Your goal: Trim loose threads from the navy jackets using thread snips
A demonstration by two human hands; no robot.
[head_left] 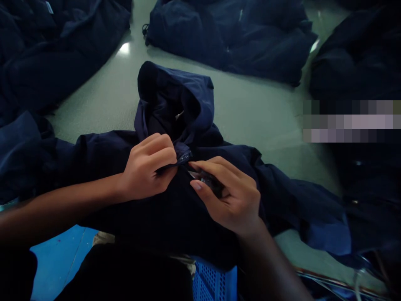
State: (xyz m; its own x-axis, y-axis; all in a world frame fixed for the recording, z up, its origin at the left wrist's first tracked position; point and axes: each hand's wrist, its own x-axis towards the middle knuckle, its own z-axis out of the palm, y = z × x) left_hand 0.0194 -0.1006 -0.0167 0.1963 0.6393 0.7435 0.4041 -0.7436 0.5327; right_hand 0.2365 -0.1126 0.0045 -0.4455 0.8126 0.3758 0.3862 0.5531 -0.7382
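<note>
A navy hooded jacket [175,104] lies across my lap, its hood rising toward the floor ahead. My left hand [147,167] is shut on the jacket's zippered edge, pinching a fold of it. The metal zipper teeth [184,157] show just beyond my fingertips. My right hand [228,194] holds small metal snips [202,179] close to that edge, with the blades partly hidden by my fingers. The snips and the zipper appear very close, but I cannot tell whether they touch.
Heaps of similar navy garments [232,37] lie on the grey-green floor [250,117] ahead and to both sides. A blue perforated plastic crate [213,284] sits at the bottom edge, by my dark-clothed lap [122,271]. A blurred patch covers part of the right side.
</note>
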